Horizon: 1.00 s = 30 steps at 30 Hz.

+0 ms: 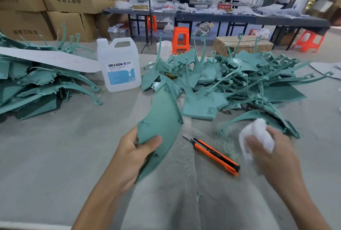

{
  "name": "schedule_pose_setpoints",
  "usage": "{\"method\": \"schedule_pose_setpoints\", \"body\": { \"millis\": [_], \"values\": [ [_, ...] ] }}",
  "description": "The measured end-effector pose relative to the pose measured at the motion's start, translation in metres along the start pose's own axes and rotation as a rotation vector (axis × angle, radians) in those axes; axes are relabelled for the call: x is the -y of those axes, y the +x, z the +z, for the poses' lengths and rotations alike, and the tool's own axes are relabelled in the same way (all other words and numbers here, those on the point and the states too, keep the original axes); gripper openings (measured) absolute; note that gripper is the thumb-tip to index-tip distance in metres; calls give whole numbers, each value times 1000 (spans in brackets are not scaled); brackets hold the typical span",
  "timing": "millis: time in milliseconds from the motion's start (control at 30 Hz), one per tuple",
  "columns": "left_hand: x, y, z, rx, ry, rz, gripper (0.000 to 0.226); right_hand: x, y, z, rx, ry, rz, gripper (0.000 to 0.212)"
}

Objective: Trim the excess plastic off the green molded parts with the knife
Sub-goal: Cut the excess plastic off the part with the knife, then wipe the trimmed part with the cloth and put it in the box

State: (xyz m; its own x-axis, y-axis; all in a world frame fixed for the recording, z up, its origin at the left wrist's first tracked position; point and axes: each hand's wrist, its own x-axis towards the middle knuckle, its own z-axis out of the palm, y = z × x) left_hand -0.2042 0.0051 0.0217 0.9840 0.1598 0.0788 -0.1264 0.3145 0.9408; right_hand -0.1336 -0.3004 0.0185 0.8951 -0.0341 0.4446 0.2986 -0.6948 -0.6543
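My left hand [135, 153] grips a curved green molded part [162, 117] by its near end, thumb on top, and lifts it over the grey table cover [55, 156]. My right hand [273, 153] holds a white wad of cloth [258, 137], blurred by motion. The orange utility knife [214, 154] lies on the table between both hands with its blade out, untouched. Fine green shavings [227, 134] lie around the knife.
A big heap of green parts [239, 82] covers the table's far right and another pile [36, 86] sits at the far left under a white strip [46, 58]. A clear DEXCON jug [120, 65] stands between them. Cardboard boxes, orange stools and people stand behind.
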Motion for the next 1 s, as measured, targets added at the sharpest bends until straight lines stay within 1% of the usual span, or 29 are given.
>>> {"method": "schedule_pose_setpoints", "body": {
  "millis": [67, 100, 167, 200, 233, 333, 400, 433, 467, 500, 533, 567, 600, 633, 667, 700, 733, 800, 833, 867, 900, 933, 1000],
  "values": [
    [-7, -6, 16, 81, -120, -6, 42, 45, 3, 18, 24, 172, -159, 34],
    [-9, -9, 25, 124, -154, -10, 41, 64, 3, 30, 52, 275, -165, 39],
    [-9, -14, 41, 240, -141, -13, 44, 91, 0, 55, 97, 481, -49, 33],
    [-8, -16, 47, 284, -110, 8, 46, 105, -1, 64, 92, 518, 9, 31],
    [-10, -19, 50, 293, -88, 36, 46, 115, -3, 69, 63, 512, 4, 32],
    [-23, -22, 42, 210, -63, 108, 39, 141, -4, 66, -37, 473, -132, 36],
    [-27, -22, 38, 195, 108, 154, 32, 151, -9, 62, -67, 445, -242, 33],
    [-24, -22, 38, 174, 194, 163, 26, 158, -12, 61, -50, 474, -296, 28],
    [-21, -23, 40, 140, 228, 164, 21, 163, -16, 62, 1, 514, -344, 19],
    [-22, -23, 44, 107, 200, 147, 21, 166, -20, 62, 57, 531, -413, 12],
    [-22, -23, 45, 106, 172, 134, 23, 170, -21, 62, 77, 503, -487, 23],
    [-24, -23, 43, 139, 147, 129, 25, 165, -17, 63, 85, 438, -558, 34],
    [-28, -22, 41, 179, 151, 136, 24, 160, -6, 62, 66, 364, -559, 39],
    [-32, -22, 38, 231, 164, 145, 21, 154, 5, 60, 54, 319, -475, 42],
    [-34, -21, 36, 254, 191, 150, 20, 151, 12, 59, 52, 314, -366, 44],
    [-36, -18, 37, 253, 207, 157, 22, 146, 16, 60, 44, 321, -300, 46],
    [-36, -15, 38, 233, 205, 172, 25, 146, 11, 62, 45, 340, -317, 45],
    [-37, -11, 39, 194, 166, 171, 34, 151, -12, 69, 119, 358, -488, 38],
    [-39, -10, 38, 195, 150, 147, 35, 150, -23, 71, 181, 391, -548, 43],
    [-40, -10, 36, 213, 150, 134, 31, 146, -24, 71, 231, 418, -571, 52],
    [-38, -10, 32, 240, 168, 128, 25, 142, -14, 70, 226, 412, -548, 55],
    [-36, -12, 29, 256, 193, 126, 20, 138, -1, 68, 174, 371, -482, 53],
    [-35, -15, 26, 238, 262, 127, 16, 130, 23, 64, 35, 243, -242, 40]
  ]
}}
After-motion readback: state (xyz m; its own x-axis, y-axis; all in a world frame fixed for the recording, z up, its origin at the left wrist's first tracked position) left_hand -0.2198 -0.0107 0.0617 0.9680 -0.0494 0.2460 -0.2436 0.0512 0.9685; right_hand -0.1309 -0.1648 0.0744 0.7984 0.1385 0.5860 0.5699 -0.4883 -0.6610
